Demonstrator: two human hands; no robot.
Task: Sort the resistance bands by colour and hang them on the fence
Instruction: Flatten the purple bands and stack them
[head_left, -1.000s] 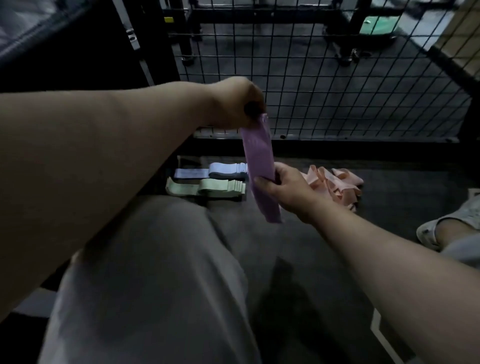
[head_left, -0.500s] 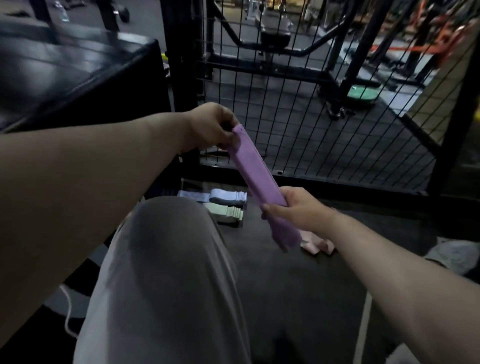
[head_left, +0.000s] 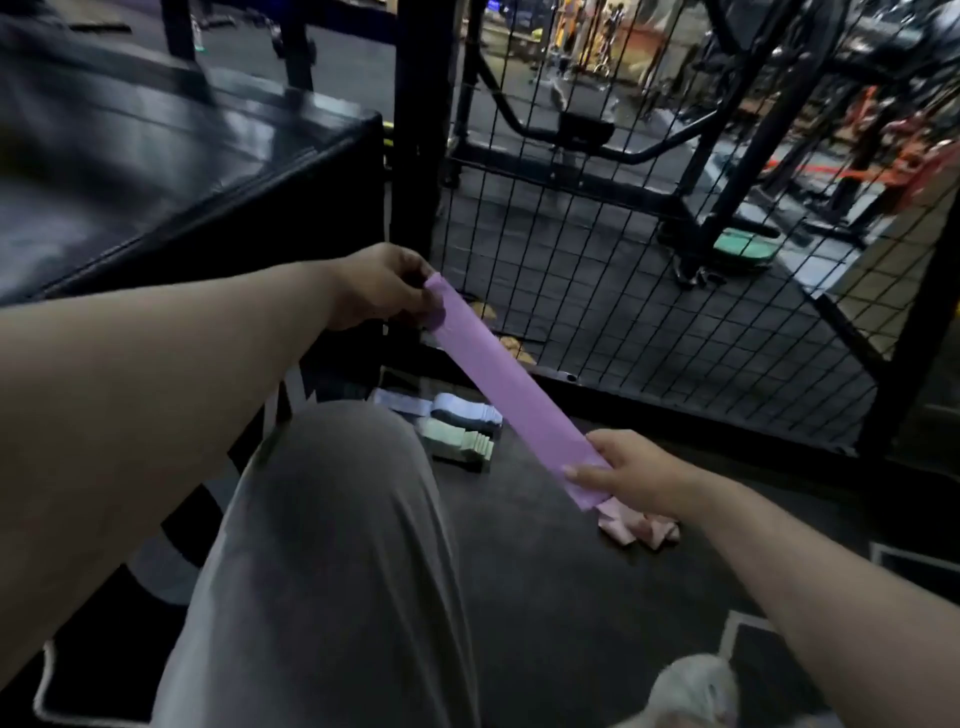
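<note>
Far left: black padded block (head_left: 182, 171) with a glossy top, blurred. The left forearm comes in from the left edge. The left hand (head_left: 379, 286) pinches the upper end of the purple band (head_left: 514, 395), fingers curled round it.

Below the arm, a knee in grey trousers (head_left: 332, 545) fills lower centre. Just right of the knee, on the dark floor (head_left: 545, 597), are two flat stacks side by side. The blue-grey bands (head_left: 460, 408) are farther and the green bands (head_left: 457, 441) nearer. Can't tell whether the stacks touch.

The purple band is a flat strip running diagonally from upper left to lower right, pulled straight between both hands. It's in the air above the stacks and in front of the fence (head_left: 623, 291). Can't tell how close its upper end is to the mesh.

The fence is black wire grid with a thick black post (head_left: 415, 156) at its left edge and its bottom rail down at floor level. Gym machines behind the mesh are blurred.

The right hand (head_left: 628, 475) grips the band's lower end, thumb on top and fingers underneath. A short tail of band sticks out past the thumb. Below that hand, a loose heap of pink bands (head_left: 639, 530) lies on the floor, partly hidden by the hand.

Bottom right: a light shoe (head_left: 691, 686), blurred.
</note>
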